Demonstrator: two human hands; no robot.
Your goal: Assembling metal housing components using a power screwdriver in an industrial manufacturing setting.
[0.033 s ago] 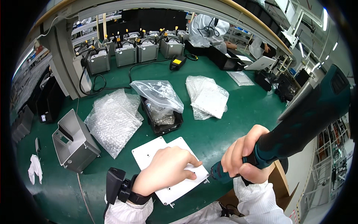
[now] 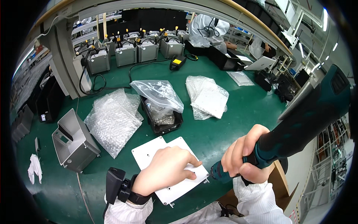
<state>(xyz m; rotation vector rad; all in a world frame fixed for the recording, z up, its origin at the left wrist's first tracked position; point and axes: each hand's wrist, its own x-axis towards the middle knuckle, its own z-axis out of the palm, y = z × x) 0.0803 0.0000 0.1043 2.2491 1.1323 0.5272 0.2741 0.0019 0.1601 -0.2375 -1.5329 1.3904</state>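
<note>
My right hand [image 2: 244, 155] is wrapped round a teal and black power screwdriver [image 2: 298, 128]. Its nose points down at the right edge of a white flat plate [image 2: 182, 189], beside a small metal clip on that edge. My left hand [image 2: 164, 168] rests on the plate, thumb and forefinger apart, the other fingers curled and partly hidden. Under the same hand, to the left, lies another white plate section [image 2: 143, 151]; whether the two are joined is hidden. Small holes and corner fasteners show on the white surfaces. A black device is strapped to my left wrist.
Left stands an open grey metal housing [image 2: 78, 147] beside bubble-wrap sheets [image 2: 113, 123]. A black bin [image 2: 162, 125] holds plastic bags. More bubble wrap [image 2: 209, 97] lies right of it. Several grey boxes [image 2: 147, 52] with cables line the back. A person [image 2: 209, 30] sits beyond the bench.
</note>
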